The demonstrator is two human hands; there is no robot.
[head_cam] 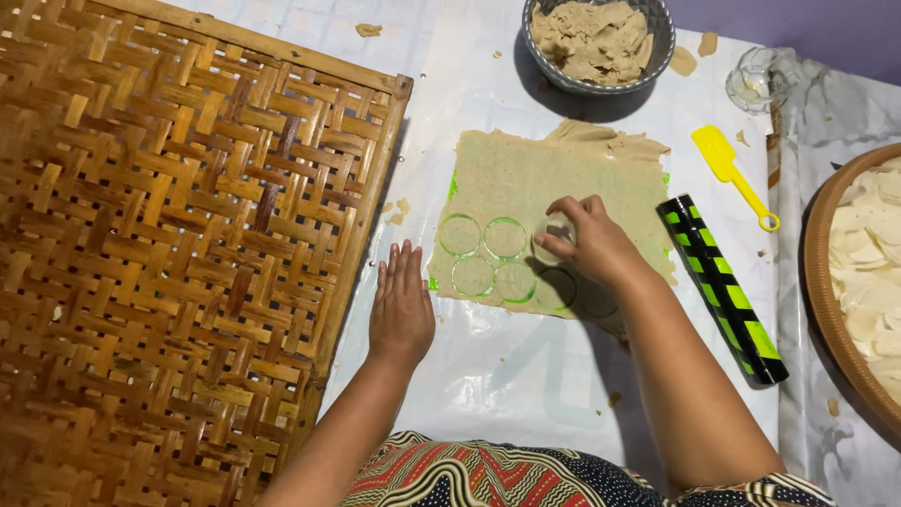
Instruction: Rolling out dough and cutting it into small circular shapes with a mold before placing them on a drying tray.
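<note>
One big woven bamboo tray (169,244) is filling the left side, lying flat right beside the work, prob. as a landing spot for cut rounds. I'm watching the rolled dough sheet (554,202) lying flat on the plastic-covered table (488,394); its long axis is running roughly left-right, ragged far edge pointing toward the dough bowl (598,42). The striped rolling pin (721,286) is parked w/in reach, off to the right. Left hand (402,314) is resting flat, fingers together and holding nothing, just beside the sheet's corner (steadying, I'd guess). Right hand (593,246) is gripping a clear round cutter (554,235), pressing down beside the cut circles (488,255).
</note>
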